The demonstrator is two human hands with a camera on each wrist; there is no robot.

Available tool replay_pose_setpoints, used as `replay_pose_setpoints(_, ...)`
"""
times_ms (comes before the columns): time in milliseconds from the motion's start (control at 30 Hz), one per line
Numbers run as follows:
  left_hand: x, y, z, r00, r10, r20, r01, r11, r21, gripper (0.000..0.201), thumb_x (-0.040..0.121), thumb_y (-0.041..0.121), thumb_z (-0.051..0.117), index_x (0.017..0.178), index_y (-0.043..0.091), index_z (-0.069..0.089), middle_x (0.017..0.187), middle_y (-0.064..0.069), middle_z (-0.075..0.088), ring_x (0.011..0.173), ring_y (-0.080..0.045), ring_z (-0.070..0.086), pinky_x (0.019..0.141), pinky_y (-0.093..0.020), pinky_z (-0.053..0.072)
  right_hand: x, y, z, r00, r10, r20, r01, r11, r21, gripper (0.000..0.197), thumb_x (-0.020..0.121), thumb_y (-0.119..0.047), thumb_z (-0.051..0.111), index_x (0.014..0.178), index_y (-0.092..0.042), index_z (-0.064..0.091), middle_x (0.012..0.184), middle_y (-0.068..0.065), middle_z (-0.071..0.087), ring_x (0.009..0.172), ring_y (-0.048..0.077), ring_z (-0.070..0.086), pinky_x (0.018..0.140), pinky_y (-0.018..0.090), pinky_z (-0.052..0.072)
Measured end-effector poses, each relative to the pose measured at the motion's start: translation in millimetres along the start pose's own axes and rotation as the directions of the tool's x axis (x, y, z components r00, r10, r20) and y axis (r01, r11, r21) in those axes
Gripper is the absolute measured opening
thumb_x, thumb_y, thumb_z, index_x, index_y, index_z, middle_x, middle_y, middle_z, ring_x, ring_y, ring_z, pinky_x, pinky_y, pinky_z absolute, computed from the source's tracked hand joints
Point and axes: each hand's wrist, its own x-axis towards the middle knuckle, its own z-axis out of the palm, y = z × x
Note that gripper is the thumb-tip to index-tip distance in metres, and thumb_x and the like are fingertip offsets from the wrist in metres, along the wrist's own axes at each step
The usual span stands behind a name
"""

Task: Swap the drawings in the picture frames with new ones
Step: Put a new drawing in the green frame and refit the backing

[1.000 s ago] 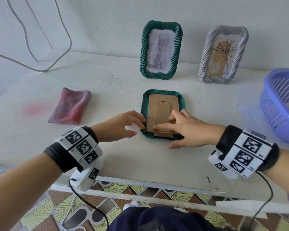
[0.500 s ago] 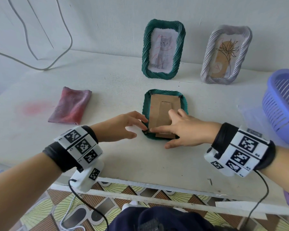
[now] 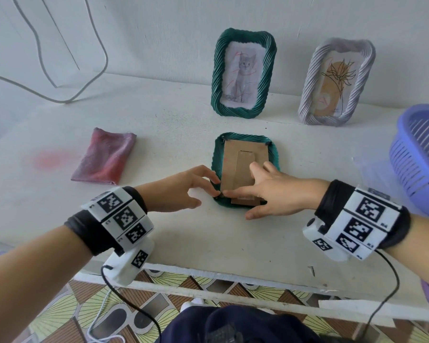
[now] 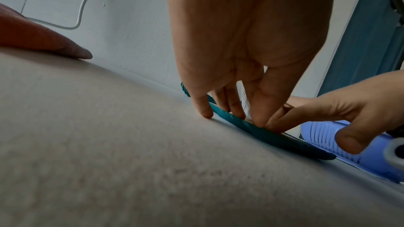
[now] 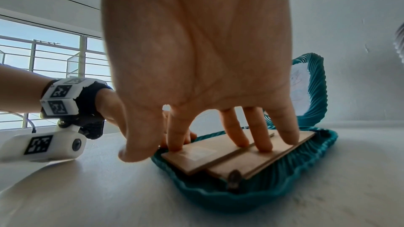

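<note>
A green woven picture frame (image 3: 217, 154) lies face down on the white table, its brown cardboard backing (image 3: 233, 169) and folded stand facing up. My right hand (image 3: 265, 194) presses spread, straight fingers on the backing (image 5: 218, 154), with the index tip at the near-left corner. My left hand (image 3: 203, 191) touches the frame's left rim (image 4: 273, 137) with its fingertips, and its index tip meets the right index there. A small metal clip (image 5: 234, 179) shows at the near edge. Against the wall stand a green frame with a cat drawing (image 3: 243, 73) and a lilac frame with a plant drawing (image 3: 336, 81).
A folded red cloth (image 3: 104, 158) lies on the table to the left. A purple slotted basket (image 3: 421, 154) stands at the right edge. A grey cable (image 3: 84, 78) hangs on the wall at the back left. The table's front edge (image 3: 233, 276) runs just below my wrists.
My right hand has slid left across the backing, bringing its index tip to the near-left corner beside the left fingertips. The left hand has hardly moved.
</note>
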Motion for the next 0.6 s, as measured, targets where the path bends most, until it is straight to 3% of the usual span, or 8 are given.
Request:
replay_pose_setpoints(100,0,4,-2,1.000,-0.007,0.008,0.007,1.000,0.029,0.040,0.082,-0.005,0.052,0.111,0.021,0.062,0.134,0.012,0.038,0.123,-0.003,0.039,0.093,0.001,0.026,-2,-1,1,1.000,-0.009,-0.012,0.009,1.000,0.007,0.058,0.086,-0.056,0.048,0.134,-0.061,0.016,0.092,-0.003,0.014,0.093,0.017,0.018,0.086,0.030,0.033)
replay_pose_setpoints(167,3,9,-5,1.000,-0.005,-0.005,0.006,0.998,0.067,0.041,0.081,-0.008,0.050,0.112,0.017,0.062,0.133,0.009,0.041,0.121,-0.006,0.042,0.097,-0.009,0.033,-3,-1,1,1.000,-0.008,-0.021,0.009,1.000,0.023,0.060,0.086,-0.055,0.050,0.137,-0.057,0.019,0.095,-0.002,0.017,0.095,0.017,0.020,0.087,0.030,0.033)
replay_pose_setpoints(267,12,19,-13,0.997,-0.013,-0.081,0.019,0.997,0.078,0.044,0.082,-0.008,0.046,0.114,0.018,0.061,0.129,0.006,0.048,0.117,-0.010,0.047,0.100,-0.025,0.039,-8,4,-4,0.999,0.015,-0.029,-0.011,0.989,0.148,0.058,0.087,-0.049,0.053,0.139,-0.048,0.028,0.108,0.001,0.026,0.107,0.019,0.027,0.098,0.030,0.034)
replay_pose_setpoints(400,31,28,-20,0.992,0.007,-0.130,0.018,0.981,0.192,0.053,0.080,-0.009,0.042,0.125,0.017,0.054,0.134,0.003,0.048,0.120,-0.015,0.045,0.096,-0.015,0.032,-16,16,-9,0.993,0.054,-0.104,-0.016,0.941,0.339,0.052,0.089,-0.039,0.055,0.138,-0.040,0.035,0.123,0.000,0.032,0.120,0.015,0.028,0.105,0.025,0.029)
replay_pose_setpoints(500,43,33,-20,0.993,0.008,-0.120,0.021,0.970,0.242,0.056,0.080,-0.009,0.041,0.128,0.017,0.051,0.138,0.004,0.045,0.123,-0.016,0.043,0.091,-0.012,0.027,-24,27,-10,0.967,0.195,-0.165,-0.106,0.895,0.434,0.058,0.091,-0.037,0.053,0.143,-0.032,0.027,0.136,0.003,0.032,0.131,0.017,0.024,0.107,0.027,0.025)
replay_pose_setpoints(600,47,34,-16,0.995,0.001,-0.096,0.024,0.967,0.255,0.057,0.081,-0.008,0.039,0.131,0.019,0.049,0.139,0.004,0.044,0.123,-0.016,0.043,0.090,-0.009,0.025,-28,35,-5,0.925,0.339,-0.169,-0.231,0.858,0.459,0.067,0.091,-0.037,0.052,0.146,-0.015,0.020,0.146,0.010,0.031,0.136,0.024,0.028,0.109,0.032,0.027)
